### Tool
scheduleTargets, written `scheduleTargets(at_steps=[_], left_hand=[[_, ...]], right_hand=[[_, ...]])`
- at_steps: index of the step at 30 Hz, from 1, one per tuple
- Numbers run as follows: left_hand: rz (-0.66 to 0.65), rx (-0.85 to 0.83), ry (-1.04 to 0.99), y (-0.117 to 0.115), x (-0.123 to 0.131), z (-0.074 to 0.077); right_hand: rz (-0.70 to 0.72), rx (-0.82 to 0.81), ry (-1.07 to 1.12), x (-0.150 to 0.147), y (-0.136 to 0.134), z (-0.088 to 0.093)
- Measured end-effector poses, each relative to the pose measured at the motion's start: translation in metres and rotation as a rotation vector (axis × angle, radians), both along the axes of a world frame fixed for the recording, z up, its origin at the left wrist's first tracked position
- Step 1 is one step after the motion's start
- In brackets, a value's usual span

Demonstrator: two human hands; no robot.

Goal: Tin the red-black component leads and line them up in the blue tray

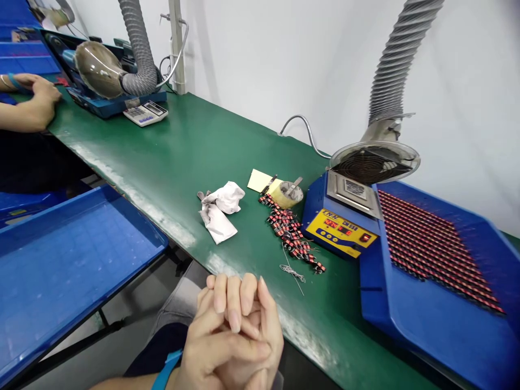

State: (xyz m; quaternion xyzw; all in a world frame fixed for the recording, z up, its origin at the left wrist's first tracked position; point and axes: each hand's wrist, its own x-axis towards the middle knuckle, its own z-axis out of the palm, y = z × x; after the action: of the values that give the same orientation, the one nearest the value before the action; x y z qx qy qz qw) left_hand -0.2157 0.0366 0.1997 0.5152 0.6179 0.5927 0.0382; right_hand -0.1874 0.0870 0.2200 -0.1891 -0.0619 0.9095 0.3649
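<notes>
My two hands are clasped together in front of the green bench's near edge, fingers bent and folded over one another. A blue band circles the wrist of my left hand [207,344], whose thumb lies across the front. Pressed against it from the right is my right hand [273,325], its palm partly covered. No object shows between them. Beyond the hands, a crumpled white cloth or glove [221,208] lies on the bench. Nearby are a loose heap of small red-and-black wound parts [290,230] and a tangle of thin silvery wire [292,271].
A blue unit with a yellow display panel [341,233] stands under an extraction hood [376,162]. Right of it, a blue bin [426,325] holds rows of similar parts. A yellow cup [286,196], calculator [145,112] and blue tray [81,260] lie leftward. Another person's hands [40,103] rest far left.
</notes>
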Motion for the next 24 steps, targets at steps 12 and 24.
scheduleTargets(at_steps=[12,24], left_hand=[[-0.053,0.021,0.019,0.000,-0.002,-0.003],[-0.039,0.019,-0.020,0.001,0.002,-0.005]], right_hand=[[0.038,0.010,0.030,0.002,0.000,-0.004],[0.003,0.032,-0.028,-0.003,0.003,0.005]])
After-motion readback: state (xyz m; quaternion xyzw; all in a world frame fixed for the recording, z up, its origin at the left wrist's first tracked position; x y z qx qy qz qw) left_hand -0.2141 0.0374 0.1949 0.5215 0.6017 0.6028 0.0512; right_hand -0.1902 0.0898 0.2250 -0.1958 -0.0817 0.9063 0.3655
